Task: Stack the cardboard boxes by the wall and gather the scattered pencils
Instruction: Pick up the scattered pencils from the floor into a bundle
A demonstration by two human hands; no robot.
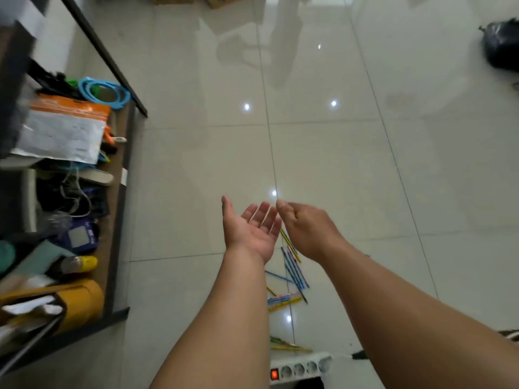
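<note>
Blue and yellow pencils [295, 269] loose on the tiles

They lay scattered on the pale floor [196, 164] beneath both wrists, a few more near the power strip [300, 369]. The left hand [250, 230] was palm-up and empty, fingers straight and apart. The right hand [307, 228] showed its back (fingers curled under; any grip could not be told). Cardboard boxes [216, 0] sat at the far edge.

Scattered thin wooden pencils [292, 265]: blue, yellow, one yellow-black striped. Glossy tiled floor [196, 164]: off-white, grey grout lines. Plastic power strip [300, 367]: white, red switch. Crumpled plastic bag [501, 46]: black. Round plastic hoops [104, 92]: light blue.
</note>
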